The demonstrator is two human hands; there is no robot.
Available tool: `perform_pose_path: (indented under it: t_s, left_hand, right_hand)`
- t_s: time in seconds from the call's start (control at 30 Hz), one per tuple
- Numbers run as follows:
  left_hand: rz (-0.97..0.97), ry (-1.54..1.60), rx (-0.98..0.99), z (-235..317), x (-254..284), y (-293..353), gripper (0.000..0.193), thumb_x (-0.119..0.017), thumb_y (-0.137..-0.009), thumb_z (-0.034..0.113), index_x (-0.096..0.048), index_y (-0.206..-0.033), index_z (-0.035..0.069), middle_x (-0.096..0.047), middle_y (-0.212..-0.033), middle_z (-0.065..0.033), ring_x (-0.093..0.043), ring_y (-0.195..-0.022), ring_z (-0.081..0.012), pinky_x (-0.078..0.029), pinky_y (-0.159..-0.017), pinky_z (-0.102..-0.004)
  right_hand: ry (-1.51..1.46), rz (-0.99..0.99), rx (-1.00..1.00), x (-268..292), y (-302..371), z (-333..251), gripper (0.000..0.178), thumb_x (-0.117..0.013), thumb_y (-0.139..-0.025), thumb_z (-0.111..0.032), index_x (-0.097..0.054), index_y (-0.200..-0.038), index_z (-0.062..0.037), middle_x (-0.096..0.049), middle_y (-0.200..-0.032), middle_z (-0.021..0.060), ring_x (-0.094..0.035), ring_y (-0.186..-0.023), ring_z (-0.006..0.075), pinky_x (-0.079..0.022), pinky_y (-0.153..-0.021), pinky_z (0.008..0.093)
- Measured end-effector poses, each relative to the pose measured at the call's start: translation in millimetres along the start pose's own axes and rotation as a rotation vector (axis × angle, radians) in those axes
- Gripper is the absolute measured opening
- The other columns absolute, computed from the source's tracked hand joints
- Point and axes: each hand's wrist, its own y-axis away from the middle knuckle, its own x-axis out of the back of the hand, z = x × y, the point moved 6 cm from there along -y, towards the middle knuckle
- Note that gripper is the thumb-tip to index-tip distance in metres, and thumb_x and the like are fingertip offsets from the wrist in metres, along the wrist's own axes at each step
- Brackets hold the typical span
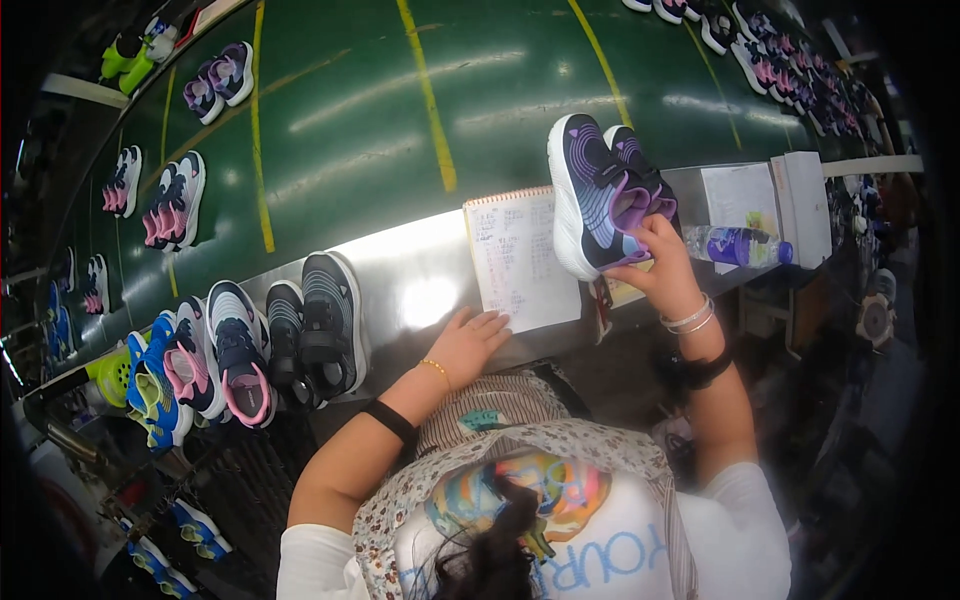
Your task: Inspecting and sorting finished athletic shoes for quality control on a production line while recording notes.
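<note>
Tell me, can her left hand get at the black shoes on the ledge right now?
Probably yes: the left hand rests empty by the notebook, and bare metal ledge lies between it and the black shoes.

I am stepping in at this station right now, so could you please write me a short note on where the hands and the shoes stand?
Right hand: raised, holding a pair of dark navy and purple sneakers with white soles by the heel openings, above the steel ledge.
Left hand: flat on the ledge, fingertips at the lower corner of the handwritten spiral notebook.
Nearby: a clear plastic bottle with a blue cap lies to the right; a row of dark and blue sneakers stands to the left.
Done: the pair is lifted.
Left: the pair is not yet set down.
</note>
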Motion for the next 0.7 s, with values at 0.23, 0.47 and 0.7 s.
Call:
perform_pose_path:
  t_s: [0.23,0.47,0.7]
  left_hand:
    - [-0.087,-0.031,0.060,-12.4,-14.0,8.1,0.047,-0.043,-0.082,0.007,-0.040,-0.128,0.016,-0.033,-0.138,0.0006,-0.031,-0.127,-0.0145,-0.019,-0.105,-0.0464]
    - [-0.081,-0.031,0.061,-14.5,1.7,2.2,0.045,-0.042,-0.082,0.008,-0.042,-0.127,0.017,-0.032,-0.139,0.0032,-0.029,-0.128,-0.0123,-0.016,-0.106,-0.0466]
    - [-0.007,-0.047,0.041,-5.7,32.3,-14.5,0.042,-0.044,-0.081,0.010,-0.048,-0.122,0.016,-0.040,-0.130,-0.0040,-0.033,-0.123,-0.0200,-0.019,-0.105,-0.0456]
  right_hand:
    - [0.072,0.042,-0.125,-7.5,54.9,8.7,0.044,-0.080,-0.052,-0.017,-0.060,-0.087,0.0001,-0.044,-0.080,0.0067,-0.046,-0.074,0.0205,-0.040,-0.066,0.0302]
    - [0.133,0.002,-0.148,15.4,53.1,6.5,0.043,-0.080,-0.051,-0.018,-0.061,-0.085,-0.0013,-0.046,-0.079,0.0076,-0.047,-0.073,0.0230,-0.041,-0.065,0.0318]
    - [0.264,-0.079,-0.152,38.6,42.0,10.3,0.045,-0.080,-0.049,-0.026,-0.062,-0.084,-0.0057,-0.046,-0.080,0.0078,-0.048,-0.076,0.0262,-0.039,-0.069,0.0355]
